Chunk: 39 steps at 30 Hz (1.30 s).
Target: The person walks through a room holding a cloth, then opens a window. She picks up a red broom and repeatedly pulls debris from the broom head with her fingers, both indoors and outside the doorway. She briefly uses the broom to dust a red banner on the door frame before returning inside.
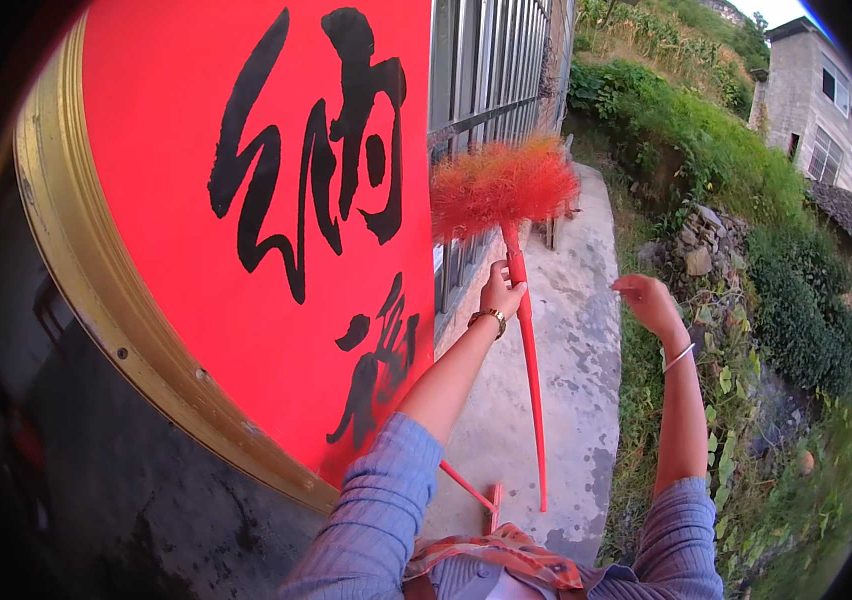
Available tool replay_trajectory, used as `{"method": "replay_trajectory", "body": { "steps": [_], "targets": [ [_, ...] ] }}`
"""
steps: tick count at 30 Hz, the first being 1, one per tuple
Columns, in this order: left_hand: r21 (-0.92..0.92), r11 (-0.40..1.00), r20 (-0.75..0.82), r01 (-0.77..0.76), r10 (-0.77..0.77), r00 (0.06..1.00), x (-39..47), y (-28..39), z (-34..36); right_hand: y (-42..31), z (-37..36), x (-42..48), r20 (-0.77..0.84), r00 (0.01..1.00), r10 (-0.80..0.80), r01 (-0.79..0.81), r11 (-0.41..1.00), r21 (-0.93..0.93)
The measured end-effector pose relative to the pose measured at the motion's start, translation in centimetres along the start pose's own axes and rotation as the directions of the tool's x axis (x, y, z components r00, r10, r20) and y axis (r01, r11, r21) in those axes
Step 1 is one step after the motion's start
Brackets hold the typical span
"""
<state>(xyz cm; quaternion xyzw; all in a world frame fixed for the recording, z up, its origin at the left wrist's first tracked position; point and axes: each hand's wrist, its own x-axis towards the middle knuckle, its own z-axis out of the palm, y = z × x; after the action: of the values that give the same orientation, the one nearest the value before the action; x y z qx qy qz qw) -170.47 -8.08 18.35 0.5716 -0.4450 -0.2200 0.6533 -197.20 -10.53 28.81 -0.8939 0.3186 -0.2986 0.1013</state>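
Note:
My left hand (502, 291), with a gold watch at the wrist, grips the upper part of a broom's red handle (529, 360). The broom stands nearly upright with its head up. Its bushy red-orange bristles (505, 191) look blurred and lie close to the right edge of a red paper banner (163, 150) with large black brush writing. To the right, my right hand (647, 300) is raised and apart from the broom. A silver bangle circles that wrist. Its fingers are loosely bent, and I see nothing in them.
A gold door frame (58, 202) borders the banner on the left. Window bars (490, 60) line the wall behind the broom. Below, a second red pole (467, 484) crosses the concrete walkway (576, 360). Plants and a stone heap (698, 244) flank its right edge.

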Motion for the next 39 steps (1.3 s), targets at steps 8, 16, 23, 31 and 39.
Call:
{"method": "replay_trajectory", "body": {
  "steps": [8, 16, 23, 31, 39],
  "targets": [
    [0.110, 0.991, 0.005, 0.073, -0.074, 0.997, 0.7, -1.7, 2.8, -17.4, 2.6, 4.7, -0.356, 0.779, -0.515, 0.467, 0.857, -0.218],
    [0.149, 0.987, -0.019, 0.053, -0.051, 0.999, 1.4, -2.4, 1.5, -19.7, 6.0, 11.4, 0.023, 0.756, -0.655, 0.514, 0.570, -0.641],
    [0.136, 0.991, -0.090, -0.019, 0.031, 0.995, 1.7, -2.6, -0.1, -19.6, 3.6, 10.1, -0.447, 0.787, -0.424, 0.506, 0.859, 0.075],
    [0.314, 0.948, -0.013, 0.046, -0.044, 0.999, 2.1, -1.2, 0.5, -17.9, 6.9, 9.2, -0.236, 0.670, -0.704, 0.541, 0.680, -0.495],
    [0.014, 0.997, 0.070, 0.074, -0.075, 0.995, 1.5, -2.4, -1.4, -9.2, -1.6, 5.2, -0.473, 0.872, 0.130, 0.275, 0.669, 0.690]
  ]
}}
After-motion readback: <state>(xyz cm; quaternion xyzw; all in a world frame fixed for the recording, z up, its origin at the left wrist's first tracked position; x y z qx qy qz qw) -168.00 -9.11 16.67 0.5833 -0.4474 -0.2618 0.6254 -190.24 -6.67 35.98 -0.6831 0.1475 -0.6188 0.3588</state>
